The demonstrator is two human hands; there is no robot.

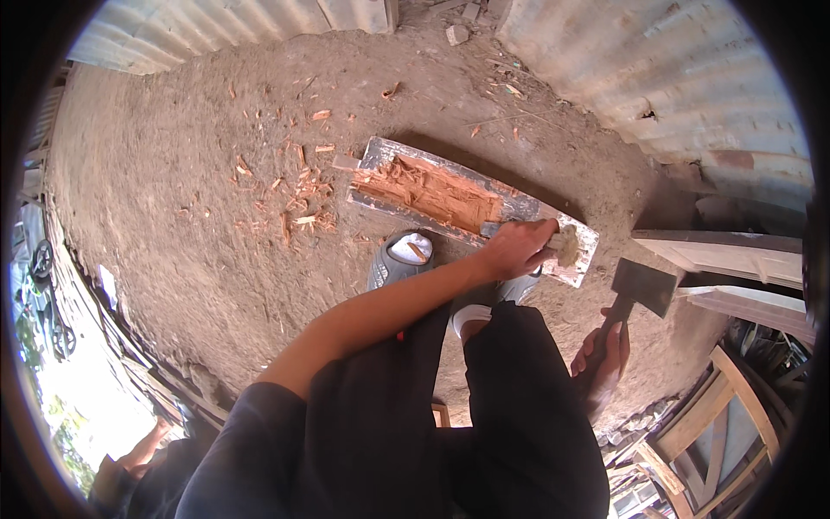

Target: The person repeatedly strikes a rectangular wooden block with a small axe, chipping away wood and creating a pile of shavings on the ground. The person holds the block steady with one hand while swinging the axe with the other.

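A long wooden block (527,208) with worn dark and white paint lies on the dirt ground in front of me. Its middle is hollowed into a rough reddish trough (432,192). My left hand (517,248) is closed around a chisel, mostly hidden by the fingers; its dark blade (490,229) shows at the trough's right end. To the right, apart from the block, my right hand (605,355) grips the handle of a dark mallet. The square mallet head (644,287) points up and away from me.
Wood chips (303,203) lie scattered left of the block. My grey shoe (402,259) rests against its near side. Corrugated metal sheets (666,78) stand at the far side. Wooden boards (726,251) and a wooden frame (718,424) are on the right.
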